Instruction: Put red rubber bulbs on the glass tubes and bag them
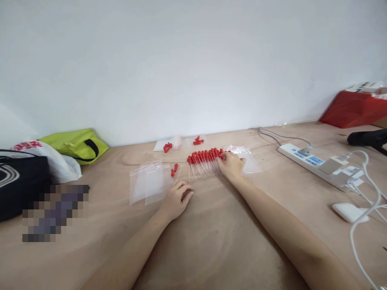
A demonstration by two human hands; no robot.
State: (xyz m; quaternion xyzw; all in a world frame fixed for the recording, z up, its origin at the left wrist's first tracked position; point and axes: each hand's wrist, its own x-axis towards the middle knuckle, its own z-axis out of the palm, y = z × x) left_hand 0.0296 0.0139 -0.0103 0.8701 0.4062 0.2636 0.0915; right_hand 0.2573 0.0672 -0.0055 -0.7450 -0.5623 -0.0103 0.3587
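Note:
A row of thin pale sticks with red heads [205,156] lies side by side on the table, heads toward the wall. At the row's right end, my right hand [231,164] is closed, its fingertips on a red head. Under and beyond this hand lies a clear zip bag [251,163]. My left hand [178,198] rests on the table left of the row, fingers loosely curved and thumb apart, with nothing visible in it. Beside it are flat clear zip bags [142,186] and two loose red pieces [174,170].
Farther back, small red pieces [167,147] lie on a clear bag, and more red pieces [198,141] on another. A power strip [314,163] with cables and a white charger case [347,211] are right. Left stand a yellow-green bag [75,145] and a black bag [24,181].

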